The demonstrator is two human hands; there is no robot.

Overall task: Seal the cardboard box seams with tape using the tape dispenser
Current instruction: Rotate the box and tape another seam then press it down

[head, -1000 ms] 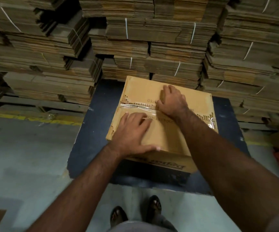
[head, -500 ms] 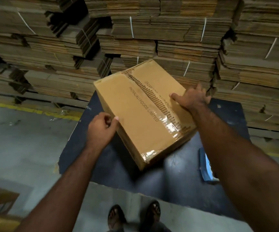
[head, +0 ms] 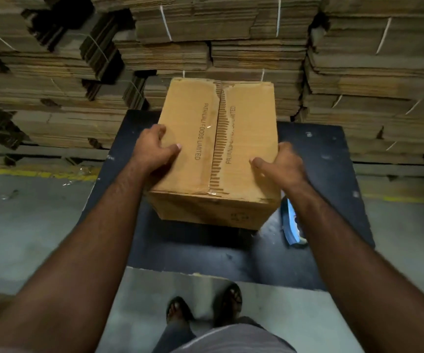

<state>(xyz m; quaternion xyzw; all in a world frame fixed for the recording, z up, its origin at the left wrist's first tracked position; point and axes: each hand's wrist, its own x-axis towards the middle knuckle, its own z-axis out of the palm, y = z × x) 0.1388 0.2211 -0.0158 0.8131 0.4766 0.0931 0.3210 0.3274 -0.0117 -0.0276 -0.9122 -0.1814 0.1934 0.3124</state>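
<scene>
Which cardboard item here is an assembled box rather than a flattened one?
The cardboard box held between the left hand and right hand on the dark table; the cartons stacked behind lie flat in strapped bundles.

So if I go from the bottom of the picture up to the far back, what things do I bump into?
Sandalled feet → near edge of the dark table → cardboard box, gripped by left hand and right hand → bundled stacks of flat cardboard at the back.
</scene>
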